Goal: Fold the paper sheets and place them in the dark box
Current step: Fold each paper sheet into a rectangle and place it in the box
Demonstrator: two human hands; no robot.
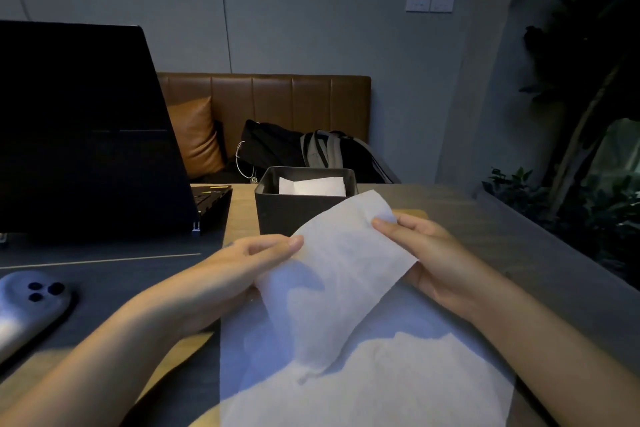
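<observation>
While our left hand (256, 253) and right hand (420, 250) pinch a paper sheet (332, 274) in their fingers just before the dark box (273, 208), we judge folding underway; next, bring the edges together and crease.

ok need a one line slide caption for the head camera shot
Both hands, left hand and right hand, hold a paper sheet up before the dark box, which already holds folded paper.
</observation>
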